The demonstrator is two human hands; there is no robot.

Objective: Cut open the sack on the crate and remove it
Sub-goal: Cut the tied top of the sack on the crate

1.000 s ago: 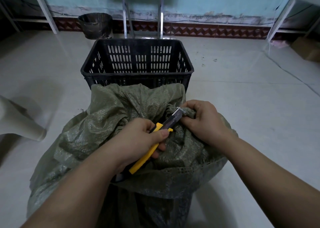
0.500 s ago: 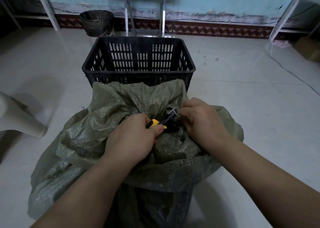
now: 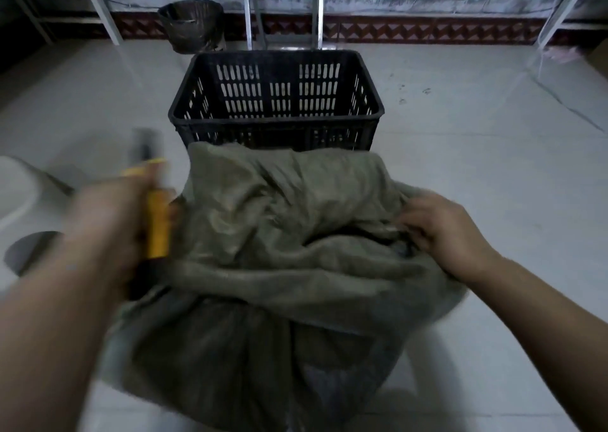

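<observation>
A green woven sack (image 3: 279, 234) lies crumpled over something in front of me; what is under it is hidden. My left hand (image 3: 112, 221) is blurred at the sack's left edge, closed around a yellow utility knife (image 3: 157, 224) whose dark blade end points up. My right hand (image 3: 444, 234) rests on the sack's right side, fingers curled into a dark gap in the fabric. A black slotted plastic crate (image 3: 276, 102) stands empty just behind the sack.
A dark bucket (image 3: 190, 25) sits by the far wall. Metal frame legs (image 3: 250, 10) rise behind the crate. A white plastic object (image 3: 16, 191) and a grey round shape (image 3: 29, 250) are at the left. Pale tiled floor (image 3: 477, 135) surrounds everything.
My left hand has pulled the knife out of the sack's gathered top and swung it left. My right hand has moved right along the sack, and the gathered top has spread flatter.
</observation>
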